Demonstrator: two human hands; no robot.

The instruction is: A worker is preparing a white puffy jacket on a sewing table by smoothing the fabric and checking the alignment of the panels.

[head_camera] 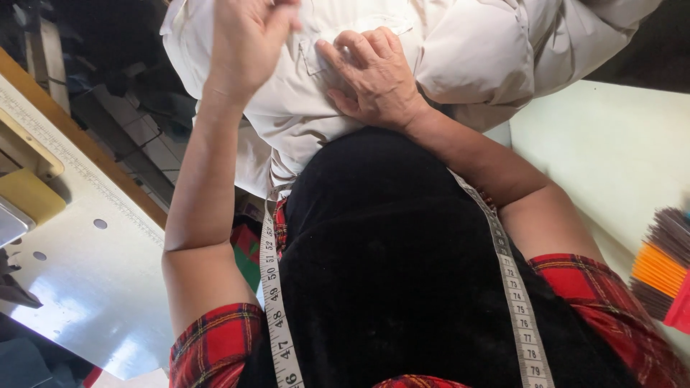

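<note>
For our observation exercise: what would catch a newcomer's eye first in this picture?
Top centre, the left hand and right hand press and pinch a cream-white cotton garment at its pocket. Below them a white measuring tape hangs in two strips over a black fuzzy top with red tartan sleeves. At left lies a shiny metal sewing-machine table.

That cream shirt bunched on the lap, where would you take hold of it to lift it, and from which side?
Probably at the flat pocket area of the cream shirt, where the right hand already presses it down. Pinch a fold beside the pocket from above: the cloth lies smooth there, while the puffed sleeve to the right is bulky and would slip. The left hand is raised at the shirt's upper edge.
</note>
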